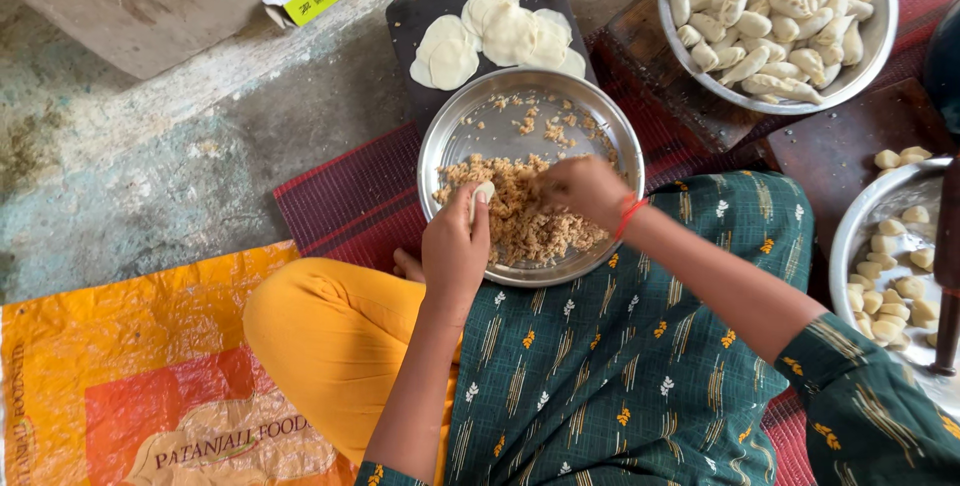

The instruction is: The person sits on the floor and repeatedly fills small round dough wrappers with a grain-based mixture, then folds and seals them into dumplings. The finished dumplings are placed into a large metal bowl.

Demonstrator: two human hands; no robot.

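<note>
Steel, shallow and round, the filling plate (470,146) sits just in front of the person's knees, and both hands meet over it. The left hand (455,246) is curled shut around a small round dough wrapper (482,193), of which only a pale edge shows above the thumb and fingers. Just to the right of that grip, the right hand (580,189), a red thread at its wrist, has its fingertips pinched together down in the crumbly brown filling (525,221); whether a pinch is already caught between them cannot be told. The filling lies heaped on the half of the plate nearest the hands, while the far half is nearly scraped bare, with only crumbs left. Beyond the plate, further from the grip, a dark board (420,16) carries a small overlapping pile of flat rolled wrappers (505,34) waiting to be filled. Far to the right and beyond, a large steel bowl (880,6) is heaped with folded dumplings (770,21), so much looks done. Near the right elbow another steel dish (850,231) holds uncooked dough balls (890,281), not yet rolled, so a fair share remains.
</note>
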